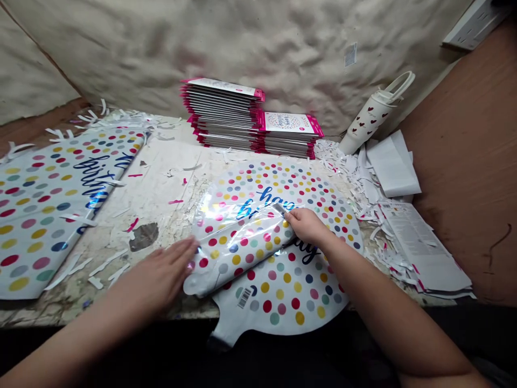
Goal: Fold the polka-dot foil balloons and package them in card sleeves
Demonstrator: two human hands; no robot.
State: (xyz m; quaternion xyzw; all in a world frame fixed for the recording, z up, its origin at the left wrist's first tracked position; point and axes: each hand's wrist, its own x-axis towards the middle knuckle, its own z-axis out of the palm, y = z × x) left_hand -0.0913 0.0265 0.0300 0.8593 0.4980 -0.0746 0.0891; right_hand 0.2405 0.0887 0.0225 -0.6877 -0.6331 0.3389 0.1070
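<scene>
A round white foil balloon (307, 293) with coloured dots and blue birthday lettering lies flat at the table's front, its neck pointing toward me over the edge. Across it slants a folded foil balloon (238, 245) with the same dots, covering part of the lettering. My right hand (306, 223) pinches the folded balloon's right end between thumb and fingers, near a small grey label. At its left end my left hand (172, 267) lies with fingers stretched out, touching or very near the foil; the hand is slightly blurred.
More dotted foil balloons (52, 210) lie at the left. Stacked pink-and-white packets (226, 116) stand at the back. A white tumbler (369, 121) leans at the back right, beside paper scraps (359, 172) and printed cards (422, 242). A brown panel (472, 161) bounds the right side.
</scene>
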